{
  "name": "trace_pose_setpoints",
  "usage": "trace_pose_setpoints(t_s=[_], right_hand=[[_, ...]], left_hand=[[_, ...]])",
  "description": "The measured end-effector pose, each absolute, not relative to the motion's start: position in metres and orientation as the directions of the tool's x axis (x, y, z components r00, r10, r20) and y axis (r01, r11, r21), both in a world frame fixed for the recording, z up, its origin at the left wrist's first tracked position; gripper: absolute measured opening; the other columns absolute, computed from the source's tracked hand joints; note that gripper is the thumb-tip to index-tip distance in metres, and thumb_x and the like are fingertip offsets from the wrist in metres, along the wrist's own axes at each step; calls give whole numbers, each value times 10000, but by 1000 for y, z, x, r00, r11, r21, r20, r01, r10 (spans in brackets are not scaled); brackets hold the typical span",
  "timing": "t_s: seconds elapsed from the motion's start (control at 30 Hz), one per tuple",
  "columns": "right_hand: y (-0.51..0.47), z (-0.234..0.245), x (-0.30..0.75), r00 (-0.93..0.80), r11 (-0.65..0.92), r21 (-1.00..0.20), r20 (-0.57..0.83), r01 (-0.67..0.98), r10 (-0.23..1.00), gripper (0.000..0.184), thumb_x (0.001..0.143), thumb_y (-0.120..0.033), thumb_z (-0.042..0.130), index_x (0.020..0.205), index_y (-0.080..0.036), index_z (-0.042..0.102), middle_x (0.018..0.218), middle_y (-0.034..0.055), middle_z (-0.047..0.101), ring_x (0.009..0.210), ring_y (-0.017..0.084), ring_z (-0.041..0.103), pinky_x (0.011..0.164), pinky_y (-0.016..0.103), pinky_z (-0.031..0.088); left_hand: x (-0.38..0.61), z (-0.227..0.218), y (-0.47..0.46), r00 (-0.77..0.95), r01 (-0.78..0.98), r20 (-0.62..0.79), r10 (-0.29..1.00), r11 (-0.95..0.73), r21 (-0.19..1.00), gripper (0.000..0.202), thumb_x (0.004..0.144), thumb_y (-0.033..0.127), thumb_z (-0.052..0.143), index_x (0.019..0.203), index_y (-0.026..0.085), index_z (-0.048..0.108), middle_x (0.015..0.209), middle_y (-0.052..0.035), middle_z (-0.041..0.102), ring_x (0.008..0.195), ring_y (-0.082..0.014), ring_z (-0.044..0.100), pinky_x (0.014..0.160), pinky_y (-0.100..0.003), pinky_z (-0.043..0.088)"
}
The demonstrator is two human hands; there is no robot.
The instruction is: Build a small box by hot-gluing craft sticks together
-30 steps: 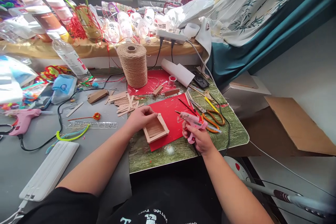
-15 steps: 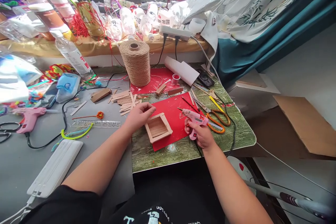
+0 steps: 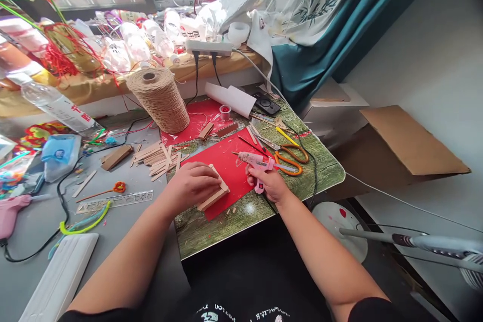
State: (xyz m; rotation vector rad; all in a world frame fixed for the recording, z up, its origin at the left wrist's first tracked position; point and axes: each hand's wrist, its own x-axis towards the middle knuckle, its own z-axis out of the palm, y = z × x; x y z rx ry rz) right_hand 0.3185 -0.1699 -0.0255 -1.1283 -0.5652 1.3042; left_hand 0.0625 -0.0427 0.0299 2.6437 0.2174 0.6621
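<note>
A small open box of wooden craft sticks [image 3: 214, 199] lies on a red sheet [image 3: 236, 161]. My left hand [image 3: 193, 184] is laid over the box, its fingers bent across the top and hiding most of the inside; the fingertips are partly hidden. To the right, my right hand [image 3: 269, 183] grips the handle of a pink hot glue gun [image 3: 256, 162], whose nozzle points left above the red sheet, apart from the box. Loose craft sticks [image 3: 153, 158] are heaped beyond my left hand. Tiny wood bits [image 3: 231, 211] lie in front of the box.
A twine spool [image 3: 160, 103] stands behind the sticks. Orange-handled scissors [image 3: 292, 156] and a yellow pen [image 3: 287, 136] lie right of the glue gun. A second pink glue gun [image 3: 11, 214] and a clear stencil ruler [image 3: 116, 202] are at left. A black cord [image 3: 316, 176] crosses the right side.
My left hand has come down from beside the box's far edge onto the box, covering it. The view has swung right. My right hand still holds the glue gun.
</note>
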Motion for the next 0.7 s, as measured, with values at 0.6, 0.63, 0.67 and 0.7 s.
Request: trace_pose_setpoints(t_s=[0.6,0.63,0.67,0.7], right_hand=[[-174,-24,318,204,-120,-899,-223,-422,953,298,790,-435,828,920,-191,716,851,16,655,647,114,573,585,262,474],[-175,-24,318,203,-121,-904,-220,-411,954,296,799,-436,820,938,-195,720,859,18,659,651,116,575,587,265,474],[-176,-25,318,202,-121,-909,-216,-398,955,294,806,-436,814,953,-199,722,867,19,663,655,119,578,589,267,473],[-176,-25,317,202,-121,-915,-211,-385,956,292,810,-435,811,962,-202,723,875,21,666,661,122,581,592,270,474]], left_hand=[[67,30,-50,856,132,428,290,-923,360,84,962,294,698,1008,269,764,1006,-42,764,916,-188,665,863,-372,514],[66,31,-51,862,142,424,279,-934,327,93,970,295,686,1012,274,766,1001,-42,761,918,-191,661,858,-371,508],[65,33,-51,868,152,417,271,-943,296,108,980,295,671,1022,277,769,984,-43,758,910,-192,657,846,-368,504],[64,35,-53,875,159,407,263,-950,270,128,990,295,654,1038,280,772,961,-44,753,894,-191,655,831,-364,501]])
